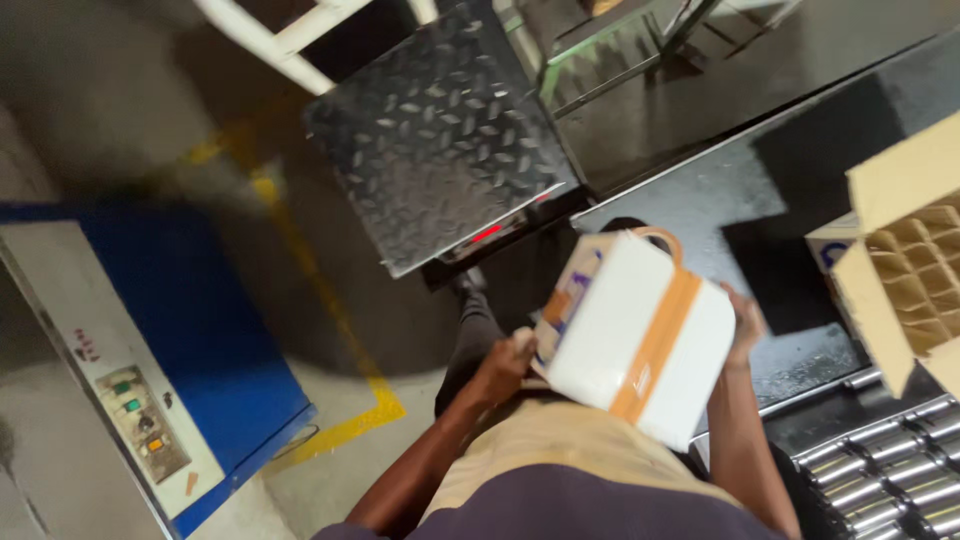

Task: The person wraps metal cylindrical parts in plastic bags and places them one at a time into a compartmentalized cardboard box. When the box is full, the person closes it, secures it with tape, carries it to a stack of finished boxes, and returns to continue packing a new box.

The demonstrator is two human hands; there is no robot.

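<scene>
box: you've got a white carton (625, 335) sealed with a strip of tan tape (655, 345), tilted and held up against your chest
left hand: your left hand (503, 370) grips the carton's left edge, fingers curled round it
right hand: your right hand (745, 325) is pressed on the carton's right side
scale: a diamond-plate platform scale (435, 130) sits on the floor just ahead of you
machine: blue and white machine (150, 350) with coloured buttons off to your left
right side: open cardboard box with divider cells (915, 270), sitting above the roller conveyor (895, 465)
floor: yellow floor line (320, 300) runs between machine and scale
</scene>
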